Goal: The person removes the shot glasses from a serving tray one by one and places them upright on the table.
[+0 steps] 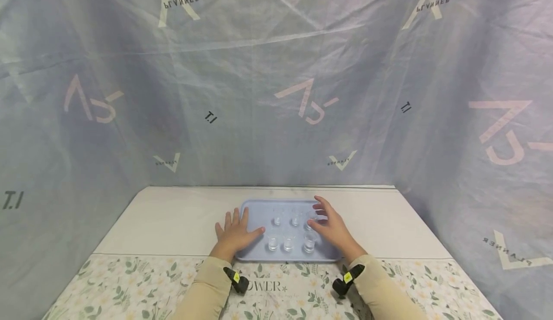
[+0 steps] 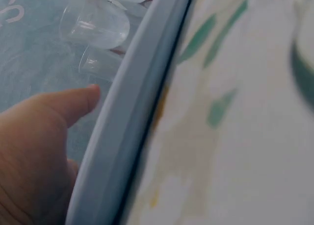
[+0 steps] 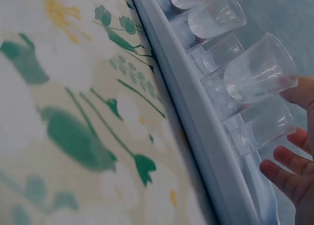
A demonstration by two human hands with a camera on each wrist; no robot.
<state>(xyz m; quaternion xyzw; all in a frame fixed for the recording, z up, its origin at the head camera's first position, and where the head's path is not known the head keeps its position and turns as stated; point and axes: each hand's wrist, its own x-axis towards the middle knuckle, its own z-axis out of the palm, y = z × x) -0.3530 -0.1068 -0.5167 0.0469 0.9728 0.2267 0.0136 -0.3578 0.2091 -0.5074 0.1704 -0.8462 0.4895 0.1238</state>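
Small clear cups stand in two rows of three on a light blue tray (image 1: 259, 209). My left hand (image 1: 236, 233) lies over the tray's left side with its fingers spread; its thumb (image 2: 78, 102) points toward the cups without holding any. Over the tray's right side, my right hand (image 1: 330, 226) has its thumb and fingers curved about the back right cup (image 3: 262, 129), with gaps showing between them. The thumb overlaps the rim of the front right cup (image 3: 260, 70) in the right wrist view. The front left cup (image 1: 272, 243) and front middle cup (image 1: 288, 244) stand nearby.
The tray sits on a white table surface (image 1: 181, 219) with a flowered cloth (image 1: 276, 305) along the near side. Grey printed curtains (image 1: 242, 133) hang behind and on both sides. A black wrist camera (image 1: 239, 283) is on the left sleeve, another camera (image 1: 343, 286) on the right.
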